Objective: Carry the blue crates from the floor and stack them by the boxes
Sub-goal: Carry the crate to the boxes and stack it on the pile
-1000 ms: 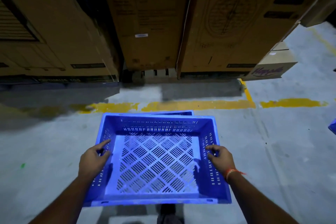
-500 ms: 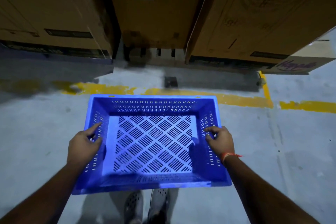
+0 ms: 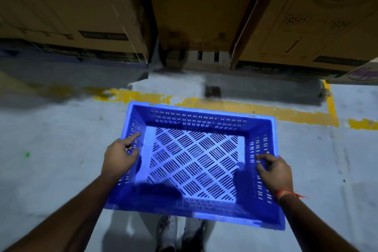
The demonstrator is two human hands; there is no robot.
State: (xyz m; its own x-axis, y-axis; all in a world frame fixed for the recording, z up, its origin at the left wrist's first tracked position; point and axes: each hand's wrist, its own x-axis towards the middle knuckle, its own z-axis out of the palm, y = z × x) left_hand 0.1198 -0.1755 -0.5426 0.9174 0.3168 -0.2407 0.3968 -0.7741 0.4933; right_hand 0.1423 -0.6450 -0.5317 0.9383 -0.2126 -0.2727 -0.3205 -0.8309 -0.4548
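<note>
A blue slotted plastic crate (image 3: 194,161) hangs in front of me above the grey floor, carried level with its open top up. My left hand (image 3: 119,154) grips the crate's left rim, index finger lying along the inner wall. My right hand (image 3: 273,170) grips the right rim, fingers curled over the edge; an orange thread circles that wrist. The crate is empty. Tall brown cardboard boxes (image 3: 196,12) stand in a row just beyond it.
A worn yellow floor line (image 3: 245,108) runs between the crate and the boxes. A pallet foot (image 3: 204,57) shows in the gap under the middle box. My shoes (image 3: 180,233) are visible below the crate. Bare concrete lies left and right.
I have walked closer to the boxes with the crate; they now fill the top of the view. The second crate seen behind it a second ago is out of sight.
</note>
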